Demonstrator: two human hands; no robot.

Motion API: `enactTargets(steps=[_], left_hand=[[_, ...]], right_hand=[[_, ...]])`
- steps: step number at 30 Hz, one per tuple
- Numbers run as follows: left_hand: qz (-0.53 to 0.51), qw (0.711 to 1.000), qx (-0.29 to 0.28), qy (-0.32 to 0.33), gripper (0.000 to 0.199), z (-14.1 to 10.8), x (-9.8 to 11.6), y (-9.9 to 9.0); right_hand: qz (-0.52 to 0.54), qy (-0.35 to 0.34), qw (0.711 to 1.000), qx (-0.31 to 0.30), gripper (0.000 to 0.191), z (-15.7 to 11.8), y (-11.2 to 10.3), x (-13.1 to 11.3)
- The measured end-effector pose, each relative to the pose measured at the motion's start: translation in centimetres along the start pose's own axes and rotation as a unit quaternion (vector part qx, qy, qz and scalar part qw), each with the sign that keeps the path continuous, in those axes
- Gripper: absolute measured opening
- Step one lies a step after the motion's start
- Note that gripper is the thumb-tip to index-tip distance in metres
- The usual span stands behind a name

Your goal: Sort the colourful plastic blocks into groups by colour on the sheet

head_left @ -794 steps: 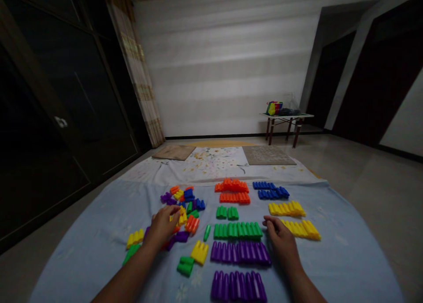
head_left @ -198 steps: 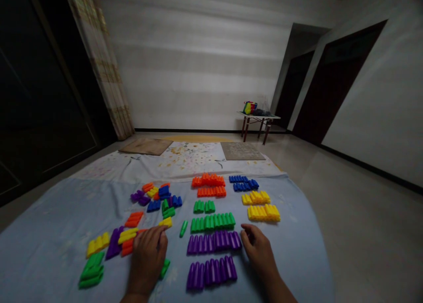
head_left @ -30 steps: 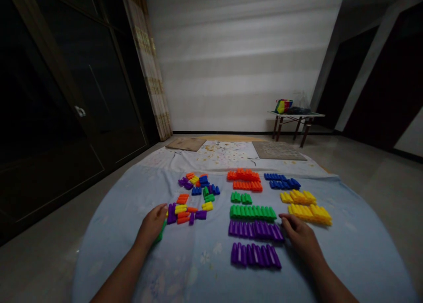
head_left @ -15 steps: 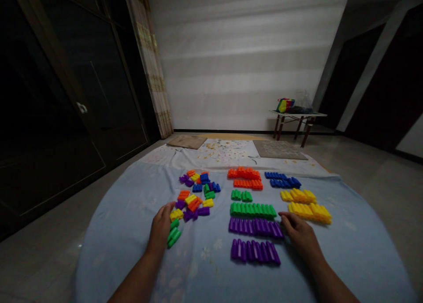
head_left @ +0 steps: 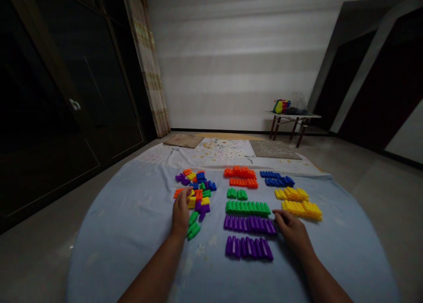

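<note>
My left hand (head_left: 181,211) is open against the left side of a loose pile of mixed plastic pieces, its fingers stretched forward and hiding part of it. Purple pieces (head_left: 202,207), yellow pieces (head_left: 205,201) and green pieces (head_left: 194,229) lie just right of the fingers. My right hand (head_left: 292,230) rests on the cloth with fingers loosely bent and slightly apart, nothing visible in them. Its fingertips are close to the right ends of a long green row (head_left: 247,208) and a purple row (head_left: 250,224). A second purple row (head_left: 249,248) lies nearer me.
Orange rows (head_left: 241,172), a short green row (head_left: 237,194), blue rows (head_left: 279,181) and yellow rows (head_left: 301,209) lie sorted by colour. A light blue cloth (head_left: 132,232) covers the round table. Two flat boards (head_left: 274,149) (head_left: 184,140) lie at its far side. A small table (head_left: 293,115) stands behind.
My left hand has moved right and forward, and the nearby green, yellow and purple pieces have shifted right and bunched closer. The right hand has stayed nearly in place. The view has turned slightly.
</note>
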State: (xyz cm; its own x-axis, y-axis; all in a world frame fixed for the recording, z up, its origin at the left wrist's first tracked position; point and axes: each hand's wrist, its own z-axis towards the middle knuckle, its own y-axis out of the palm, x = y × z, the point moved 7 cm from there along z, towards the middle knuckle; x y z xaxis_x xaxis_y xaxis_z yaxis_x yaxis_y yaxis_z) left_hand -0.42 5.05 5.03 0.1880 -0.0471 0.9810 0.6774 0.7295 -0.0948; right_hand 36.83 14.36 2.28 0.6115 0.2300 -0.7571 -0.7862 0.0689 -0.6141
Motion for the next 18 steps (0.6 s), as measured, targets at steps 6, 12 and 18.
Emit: enactTargets(steps=[6, 12, 18], left_hand=[[0.099, 0.995, 0.021, 0.021, 0.040, 1.6, -0.6, -3.0], [0.197, 0.979, -0.017, 0.046, 0.028, 2.5, -1.9, -3.6], [0.239, 0.967, -0.074, 0.051, 0.035, 2.2, -2.1, -1.9]], right_hand=[[0.010, 0.001, 1.000, 0.002, 0.040, -0.1, 0.0, -0.1], [0.022, 0.002, 1.000, -0.001, 0.038, 0.0, 0.2, -0.1], [0.031, -0.001, 1.000, 0.003, 0.036, 0.1, 0.3, -0.1]])
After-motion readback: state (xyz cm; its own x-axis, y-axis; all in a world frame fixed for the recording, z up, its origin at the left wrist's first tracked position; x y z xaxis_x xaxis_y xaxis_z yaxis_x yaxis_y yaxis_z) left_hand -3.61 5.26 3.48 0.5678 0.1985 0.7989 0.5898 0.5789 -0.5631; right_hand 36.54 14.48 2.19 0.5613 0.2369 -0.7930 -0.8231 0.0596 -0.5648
